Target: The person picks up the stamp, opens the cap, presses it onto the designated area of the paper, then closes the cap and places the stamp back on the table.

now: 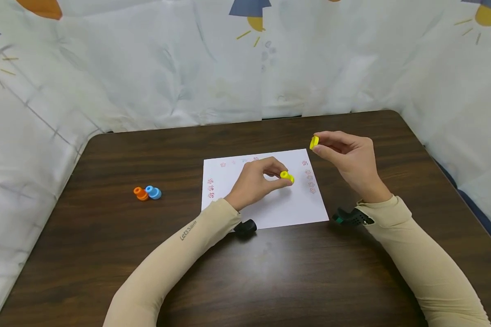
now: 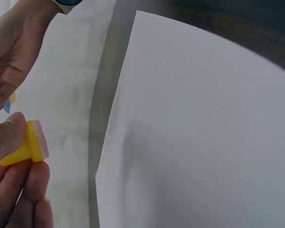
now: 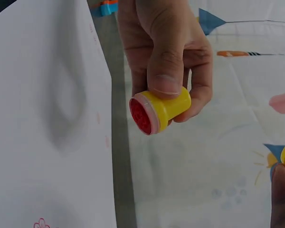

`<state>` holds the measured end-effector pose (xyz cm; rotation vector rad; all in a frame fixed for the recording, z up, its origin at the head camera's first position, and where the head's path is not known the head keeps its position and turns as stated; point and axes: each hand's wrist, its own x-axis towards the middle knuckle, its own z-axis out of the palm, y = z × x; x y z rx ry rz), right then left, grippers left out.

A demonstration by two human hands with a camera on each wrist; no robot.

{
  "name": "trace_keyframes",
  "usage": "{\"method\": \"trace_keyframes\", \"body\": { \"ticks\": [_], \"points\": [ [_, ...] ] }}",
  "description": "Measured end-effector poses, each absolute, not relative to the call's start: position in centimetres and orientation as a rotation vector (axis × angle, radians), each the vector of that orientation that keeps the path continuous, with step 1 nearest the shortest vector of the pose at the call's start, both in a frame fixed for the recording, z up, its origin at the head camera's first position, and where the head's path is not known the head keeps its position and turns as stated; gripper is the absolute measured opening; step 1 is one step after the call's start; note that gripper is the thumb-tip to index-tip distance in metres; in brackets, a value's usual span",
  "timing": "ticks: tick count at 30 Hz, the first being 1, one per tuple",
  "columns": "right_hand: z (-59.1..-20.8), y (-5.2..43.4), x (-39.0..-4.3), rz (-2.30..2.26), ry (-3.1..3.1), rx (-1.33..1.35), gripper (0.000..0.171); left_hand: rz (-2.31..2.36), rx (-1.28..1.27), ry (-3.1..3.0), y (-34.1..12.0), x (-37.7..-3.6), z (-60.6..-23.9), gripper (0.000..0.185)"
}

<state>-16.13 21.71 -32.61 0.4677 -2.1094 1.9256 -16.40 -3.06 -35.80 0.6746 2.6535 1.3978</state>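
1. The left hand [image 1: 255,179] pinches a yellow stamp [image 1: 287,176] between thumb and fingertips, just above the sheet of paper [image 1: 266,200], its inked face turned sideways rather than down.
2. The right hand [image 1: 349,156] holds the yellow cap [image 1: 314,142] in a narrow fingertip pinch, lifted past the paper's right edge.
3. Risk — the stamp is small and held only at its tips; it could twist or slip and smear ink on the paper or the fingers.
4. Risk — a tilted press would likely leave a partial mark beside the red prints [image 1: 309,180] near the paper's right edge.
5. The cap could roll away if dropped on the table [image 1: 106,236].
6. No containers show — an orange stamp [image 1: 140,193] and a blue stamp [image 1: 153,192] lie touching, well left of the paper.
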Motion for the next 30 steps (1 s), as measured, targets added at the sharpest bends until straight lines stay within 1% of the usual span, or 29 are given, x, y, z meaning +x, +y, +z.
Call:
{"method": "trace_keyframes", "body": {
  "ticks": [6,12,22,30],
  "points": [
    [-33.3,21.6,-16.0,1.911,-2.169,0.496,0.029,1.543,0.577,2.604,-3.5,-16.0,-36.1,0.022],
    [-33.6,21.4,-16.0,2.030,-2.106,0.569,0.029,1.742,0.505,2.508,-3.7,-15.5,-35.9,0.021],
    [-33.2,20.9,-15.8,2.005,-2.135,0.563,0.029,1.904,0.484,2.392,-4.0,-14.7,-34.8,0.022],
    [-32.9,19.9,-16.1,2.064,-2.143,0.616,0.029,2.046,0.467,2.353,-4.5,-14.7,-34.0,0.026]
  ]
}}
